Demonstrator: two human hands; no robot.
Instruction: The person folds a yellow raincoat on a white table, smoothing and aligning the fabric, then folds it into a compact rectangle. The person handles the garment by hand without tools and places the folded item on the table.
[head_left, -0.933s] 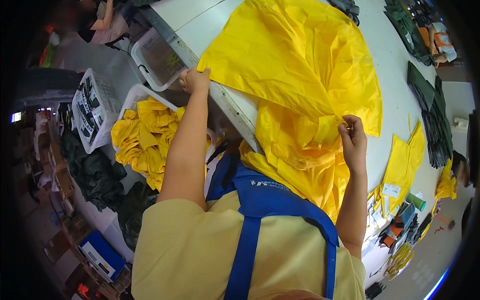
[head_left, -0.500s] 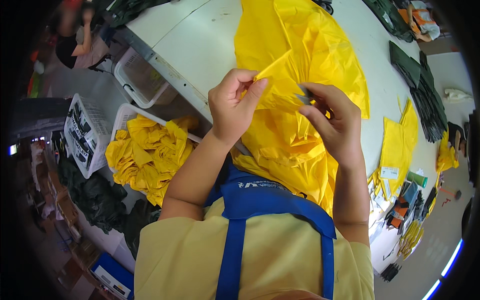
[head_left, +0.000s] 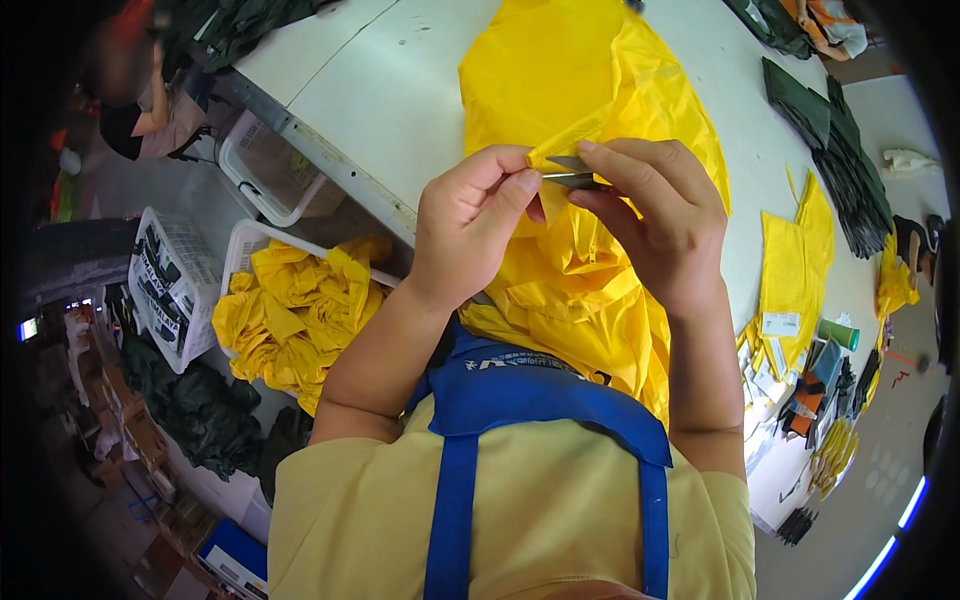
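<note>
A large yellow fabric piece (head_left: 590, 80) lies spread on the white worktable (head_left: 400, 90) and hangs over its near edge toward my lap. My left hand (head_left: 470, 225) pinches a folded edge of this fabric between thumb and fingers. My right hand (head_left: 655, 215) holds a small pair of metal snips (head_left: 572, 172) against that pinched edge. Both hands are raised close together above the table's edge, almost touching.
A white basket full of crumpled yellow fabric (head_left: 290, 310) stands at my left, with more white crates (head_left: 170, 285) and dark green cloth (head_left: 200, 410) beside it. Dark green pieces (head_left: 830, 150) and flat yellow pieces (head_left: 790, 270) lie on the table's right. A person (head_left: 135, 90) sits far left.
My hands, first spread wide on the fabric's edges, came together and rose toward the camera. The left hand now pinches a fold while the right brings snips to it.
</note>
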